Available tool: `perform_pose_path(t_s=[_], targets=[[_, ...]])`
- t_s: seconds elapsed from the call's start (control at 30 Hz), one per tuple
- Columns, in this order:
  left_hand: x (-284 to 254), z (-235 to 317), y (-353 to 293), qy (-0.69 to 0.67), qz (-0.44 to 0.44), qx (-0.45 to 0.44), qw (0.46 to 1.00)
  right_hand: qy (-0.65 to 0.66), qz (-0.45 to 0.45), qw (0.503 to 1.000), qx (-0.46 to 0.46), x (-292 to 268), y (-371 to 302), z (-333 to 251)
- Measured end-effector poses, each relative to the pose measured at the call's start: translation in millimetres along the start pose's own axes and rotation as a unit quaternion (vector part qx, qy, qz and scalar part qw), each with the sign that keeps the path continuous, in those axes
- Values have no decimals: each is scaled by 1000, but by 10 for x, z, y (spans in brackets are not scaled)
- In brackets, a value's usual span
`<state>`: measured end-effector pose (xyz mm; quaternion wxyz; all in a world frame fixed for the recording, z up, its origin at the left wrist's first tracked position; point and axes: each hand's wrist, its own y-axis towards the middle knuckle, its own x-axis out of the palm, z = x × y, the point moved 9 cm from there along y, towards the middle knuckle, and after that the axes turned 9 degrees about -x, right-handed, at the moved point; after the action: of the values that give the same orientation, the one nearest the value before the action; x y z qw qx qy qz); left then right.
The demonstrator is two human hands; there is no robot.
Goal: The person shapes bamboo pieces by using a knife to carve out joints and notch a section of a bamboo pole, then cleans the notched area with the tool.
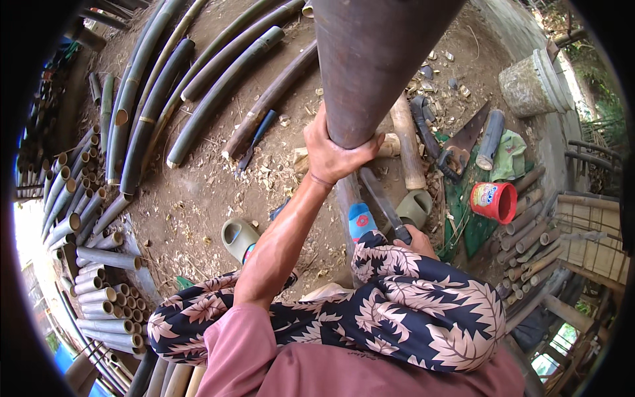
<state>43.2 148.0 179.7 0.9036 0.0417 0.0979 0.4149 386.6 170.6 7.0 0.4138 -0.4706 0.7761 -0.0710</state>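
Your left hand [336, 152] is around the lower end of a pole [380, 73] at centre. Your right hand [419, 242] is nearer and to the right, on the handle of a knife [381, 197]. To your far left, bamboo poles [221, 97] lie on the ground [188, 205]; at near left, bamboo lengths [108, 325] are stacked. On your right, a saw [469, 129] lies just left of a bamboo piece [491, 137]. A tub [486, 200] is nearer than both; a bucket [529, 87] is at far right.

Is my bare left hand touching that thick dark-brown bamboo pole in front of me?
Touching. The head view shows the left hand wrapped around the near end of the thick dark-brown bamboo pole, with no gap between them.
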Motion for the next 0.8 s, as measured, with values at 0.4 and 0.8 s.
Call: perform_pose_path(t_s=[0.4, 0.8], targets=[[56, -124, -83, -43, 3, 2, 999, -2, 46, 999, -25, 60, 3, 232], [122, -43, 20, -82, -12, -17, 996, 10, -3, 1000, 11, -8, 112, 174]])
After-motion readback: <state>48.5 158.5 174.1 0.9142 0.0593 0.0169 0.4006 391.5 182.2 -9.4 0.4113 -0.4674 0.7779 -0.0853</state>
